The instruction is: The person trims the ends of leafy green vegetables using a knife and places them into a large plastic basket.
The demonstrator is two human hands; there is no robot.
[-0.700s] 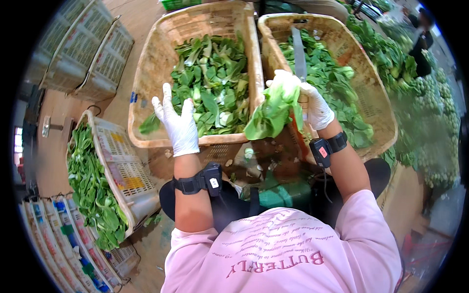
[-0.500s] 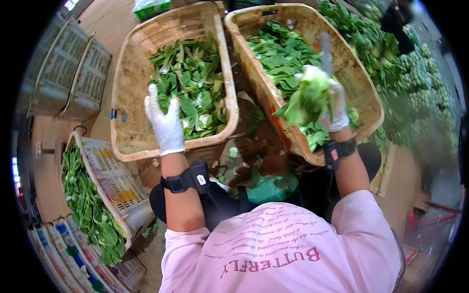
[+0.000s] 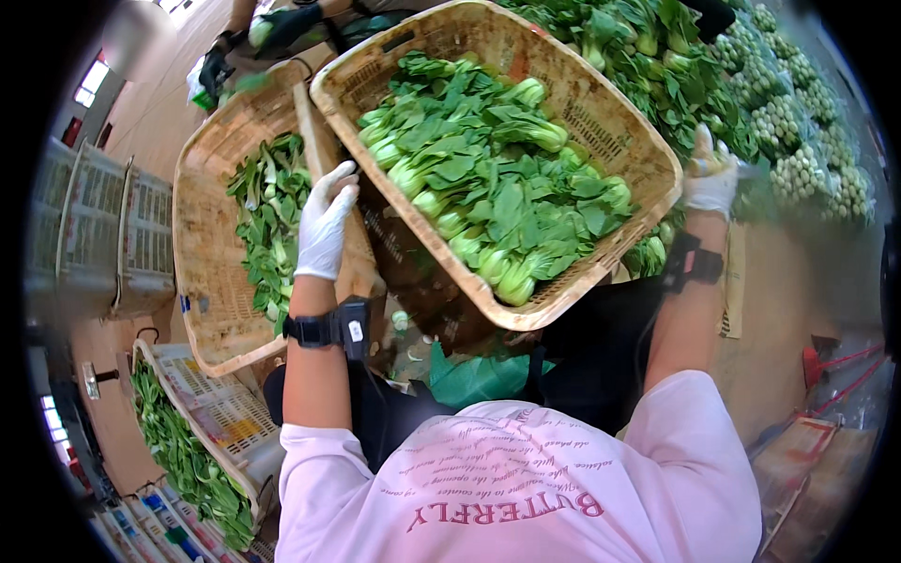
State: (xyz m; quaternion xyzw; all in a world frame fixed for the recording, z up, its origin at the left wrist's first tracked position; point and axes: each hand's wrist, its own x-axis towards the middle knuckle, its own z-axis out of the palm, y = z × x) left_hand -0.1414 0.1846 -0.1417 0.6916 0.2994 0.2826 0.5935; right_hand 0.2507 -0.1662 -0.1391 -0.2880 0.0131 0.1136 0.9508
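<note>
Nearest to my left hand [image 3: 324, 225], in a white glove, is the left wall of a worn beige crate [image 3: 436, 230]. The fingers are bent but apart, holding nothing; whether they touch the wall I cannot tell. Green bok choy [image 3: 507, 188] lies in this crate, stems toward the left and near sides. My right hand [image 3: 710, 178], also gloved, is raised just beyond the crate's right corner. Its fingers curl around a knife [image 3: 749, 172], whose grey blade is blurred and points right; the handle is hidden in the hand.
A second beige crate [image 3: 211, 319] with loose leaves [image 3: 270, 216] stands left. More bok choy [image 3: 648, 84] is heaped at the far right, beside bagged pale-stemmed bundles [image 3: 798, 174]. A co-worker's dark-gloved hand [image 3: 218, 70] shows far left. A white crate of greens [image 3: 225, 413] stands near left.
The bok choy has left my right hand, which has moved right with the knife. The view has shifted to the right. My left hand has moved from over the leaf crate to the bok choy crate's side.
</note>
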